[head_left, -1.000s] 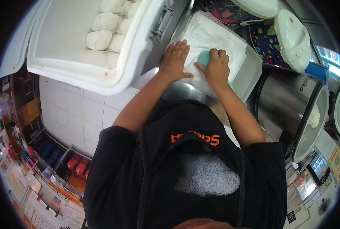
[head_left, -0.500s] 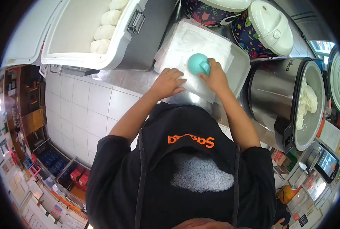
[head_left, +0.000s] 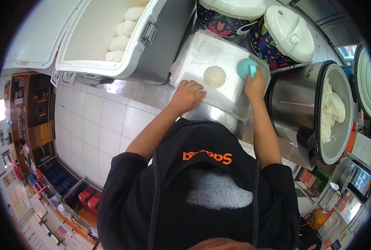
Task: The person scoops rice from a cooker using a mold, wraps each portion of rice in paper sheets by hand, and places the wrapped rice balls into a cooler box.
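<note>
A round mound of white rice [head_left: 214, 76] sits on a stack of white paper sheets [head_left: 202, 48]. To its right, my right hand [head_left: 255, 85] grips a teal cup [head_left: 244, 66] by its handle, apart from the mound, near the right edge of the sheets. My left hand [head_left: 188, 96] rests at the near left edge of the sheets, fingers bent and partly apart, holding nothing that I can see. The sheets lie on a tray [head_left: 263, 75], which shows at their right side.
At upper left stands an open cooler box [head_left: 81, 64] with several white wrapped bundles [head_left: 125, 28] inside. A steel rice cooker [head_left: 295, 100] with rice stands on the right. Two patterned, lidded pots [head_left: 287, 33] are at the back.
My right hand has lifted the teal cup off the paper and carried it right, exposing the rice mound. My left hand has shifted slightly, its fingers less spread.
</note>
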Demonstrator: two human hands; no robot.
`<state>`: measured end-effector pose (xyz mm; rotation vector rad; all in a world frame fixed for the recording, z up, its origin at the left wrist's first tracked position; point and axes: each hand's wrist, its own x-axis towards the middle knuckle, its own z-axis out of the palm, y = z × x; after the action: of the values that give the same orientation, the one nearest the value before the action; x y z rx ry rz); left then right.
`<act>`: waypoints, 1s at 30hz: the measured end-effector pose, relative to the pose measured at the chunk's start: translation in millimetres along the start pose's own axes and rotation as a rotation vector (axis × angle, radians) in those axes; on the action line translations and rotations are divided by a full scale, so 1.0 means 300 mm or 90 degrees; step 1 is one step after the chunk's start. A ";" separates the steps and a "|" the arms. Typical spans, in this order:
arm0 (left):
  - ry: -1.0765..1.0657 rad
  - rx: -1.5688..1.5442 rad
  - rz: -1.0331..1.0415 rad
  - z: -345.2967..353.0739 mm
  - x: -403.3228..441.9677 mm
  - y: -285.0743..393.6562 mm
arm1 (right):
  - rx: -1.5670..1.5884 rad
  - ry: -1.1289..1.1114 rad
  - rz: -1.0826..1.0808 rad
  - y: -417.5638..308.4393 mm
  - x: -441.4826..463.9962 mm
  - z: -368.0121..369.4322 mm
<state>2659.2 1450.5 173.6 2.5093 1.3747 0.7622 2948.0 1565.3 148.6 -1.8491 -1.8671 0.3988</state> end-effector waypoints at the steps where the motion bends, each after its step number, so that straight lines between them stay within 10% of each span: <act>1: 0.005 0.011 0.005 -0.004 0.016 0.002 | -0.047 -0.046 0.062 0.031 0.012 -0.004; 6: 0.040 0.051 0.029 0.000 0.069 -0.015 | -0.198 0.034 -0.192 -0.150 -0.106 -0.118; 8: 0.027 0.035 0.005 -0.011 0.078 -0.022 | -0.092 -0.159 -0.274 -0.270 -0.218 -0.150; 21: -0.176 -0.014 -0.064 -0.134 -0.048 -0.126 | 0.085 -0.260 -0.315 -0.025 -0.327 -0.080; 24: -0.056 -0.540 -0.342 -0.053 -0.068 -0.206 | 0.367 -0.287 0.011 0.027 -0.276 0.002; 27: -0.179 -0.447 -0.672 0.005 0.010 -0.259 | 0.152 -0.327 0.140 0.001 -0.160 0.027; 30: -0.311 -0.079 -0.602 -0.022 0.128 -0.177 | -0.065 -0.286 -0.035 -0.067 -0.158 0.011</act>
<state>2633.7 1511.0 172.1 1.4795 1.9202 0.0272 2927.9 1518.0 150.0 -1.8824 -2.2613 0.7638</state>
